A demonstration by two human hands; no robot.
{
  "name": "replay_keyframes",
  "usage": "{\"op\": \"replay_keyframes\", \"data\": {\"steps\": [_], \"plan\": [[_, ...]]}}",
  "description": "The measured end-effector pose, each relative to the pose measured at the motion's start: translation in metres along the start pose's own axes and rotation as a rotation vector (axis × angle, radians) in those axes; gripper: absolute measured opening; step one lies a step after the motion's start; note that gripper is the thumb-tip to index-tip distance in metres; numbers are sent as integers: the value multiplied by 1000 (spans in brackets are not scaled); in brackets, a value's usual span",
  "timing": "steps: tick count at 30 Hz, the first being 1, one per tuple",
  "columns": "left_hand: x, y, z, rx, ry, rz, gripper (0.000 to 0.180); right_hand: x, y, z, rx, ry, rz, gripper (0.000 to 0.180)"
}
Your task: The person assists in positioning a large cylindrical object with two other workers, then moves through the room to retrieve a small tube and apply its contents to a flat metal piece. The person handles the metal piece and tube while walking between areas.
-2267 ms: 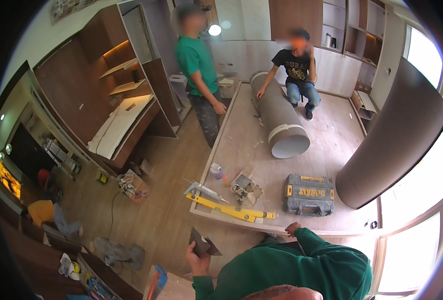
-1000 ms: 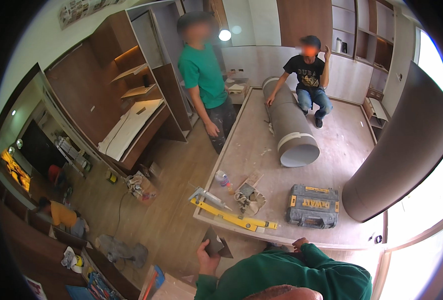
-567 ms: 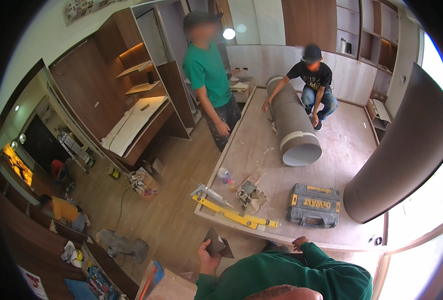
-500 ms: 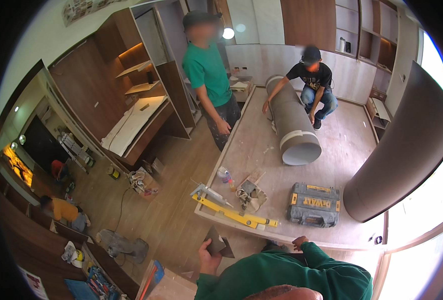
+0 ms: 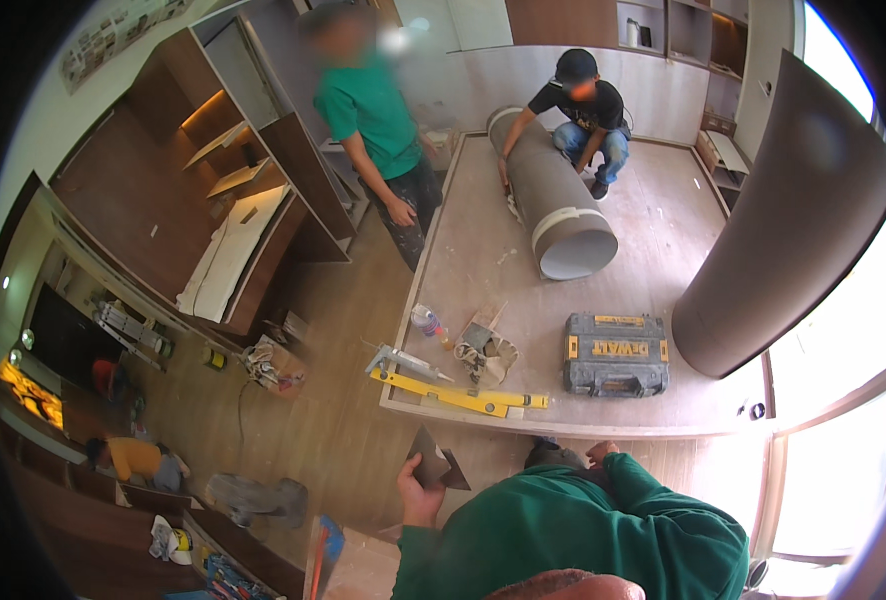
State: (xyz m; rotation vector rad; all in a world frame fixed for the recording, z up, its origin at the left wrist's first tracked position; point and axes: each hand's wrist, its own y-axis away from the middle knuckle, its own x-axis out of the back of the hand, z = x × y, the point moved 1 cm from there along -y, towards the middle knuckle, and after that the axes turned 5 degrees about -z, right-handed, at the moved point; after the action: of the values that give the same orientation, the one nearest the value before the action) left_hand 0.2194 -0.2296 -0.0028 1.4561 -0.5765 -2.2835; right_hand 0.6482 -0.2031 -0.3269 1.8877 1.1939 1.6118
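Note:
My left hand [image 5: 422, 492] grips a dark brown, angular piece of thin sheet [image 5: 428, 459] with pointed corners, held up beside my body. My right hand [image 5: 600, 454] is close to my chest, its fingers curled; whatever it may hold is hidden. Beyond my hands, a low platform carries a yellow spirit level [image 5: 453, 394] along its near edge. Next to that lie a caulking gun [image 5: 410, 362] and a crumpled cloth bag [image 5: 487, 358]. A grey-black tool case [image 5: 616, 355] with yellow marks stands to the right.
A co-worker in black crouches by a big grey-brown roll [image 5: 561, 190]; another in green stands at the platform's left. A tall curved sheet [image 5: 788, 215] leans at the right by the windows. Tools, a box [image 5: 275, 367] and a person in yellow are at the left.
My view has shifted, so the platform and its things sit higher in the picture. The crouching co-worker's arm is now lower against the roll's side. My left hand still holds the sheet piece.

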Motion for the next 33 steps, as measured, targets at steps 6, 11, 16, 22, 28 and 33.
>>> {"op": "replay_keyframes", "data": {"steps": [6, 11, 16, 22, 28, 33], "plan": [[3, -4, 3, 38, -13, -42, 27, -27, -15, 13, -63, -634, 161, 30], [9, -2, 12, 11, -28, -31, 26, -15, -9, -11, -58, -654, 184, 30], [4, -9, 14, 27, -5, -42, 26, -31, -18, 12, -83, -628, 248, 30], [23, 4, 22, -53, 56, 29, 28, 37, 25, -48, -443, -997, -14, 36], [31, -3, 17, -20, 90, 3, 29, 32, 14, -29, -230, -629, -83, 37], [22, -3, 21, -39, 102, 37, 29, 46, 14, -39, -438, -1113, -61, 33]]}}
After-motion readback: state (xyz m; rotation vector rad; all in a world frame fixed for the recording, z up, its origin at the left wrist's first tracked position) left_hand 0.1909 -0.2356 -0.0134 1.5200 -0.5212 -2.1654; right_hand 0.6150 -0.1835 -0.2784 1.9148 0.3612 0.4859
